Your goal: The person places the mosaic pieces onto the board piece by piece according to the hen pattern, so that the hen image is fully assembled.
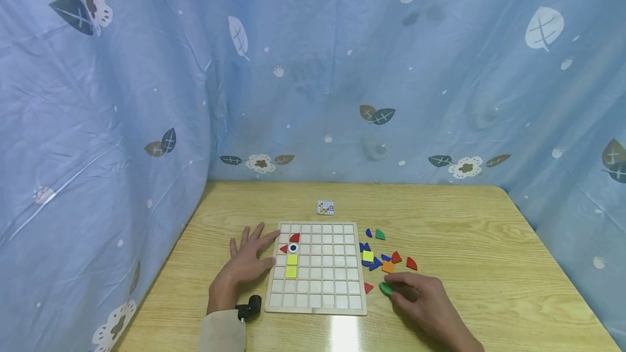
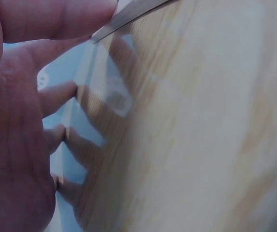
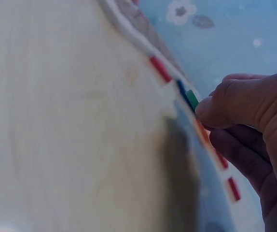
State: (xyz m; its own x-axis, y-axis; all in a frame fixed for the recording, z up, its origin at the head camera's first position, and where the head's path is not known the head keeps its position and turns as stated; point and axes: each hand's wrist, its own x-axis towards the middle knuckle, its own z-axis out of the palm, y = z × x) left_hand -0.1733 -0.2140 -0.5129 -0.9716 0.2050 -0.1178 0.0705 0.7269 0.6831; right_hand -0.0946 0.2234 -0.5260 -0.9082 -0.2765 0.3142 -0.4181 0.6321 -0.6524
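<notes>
A square wooden grid board (image 1: 315,274) lies on the table, with a red quarter-circle (image 1: 295,238), a red triangle (image 1: 283,249), a white tile with a black dot (image 1: 293,248) and two yellow squares (image 1: 291,271) in its left cells. My left hand (image 1: 248,258) rests with spread fingers at the board's left edge, thumb and forefinger touching it. To the right of the board, my right hand (image 1: 424,299) pinches a green piece (image 1: 386,288) between thumb and fingers. The green piece also shows at the fingertips in the right wrist view; its full outline is partly hidden.
Loose pieces lie right of the board: several blue ones (image 1: 374,263), a yellow square (image 1: 368,256), an orange square (image 1: 388,267), red pieces (image 1: 412,263) and a green quarter-circle (image 1: 380,234). A small patterned card (image 1: 325,208) lies behind the board. Blue curtains (image 1: 313,69) surround the table.
</notes>
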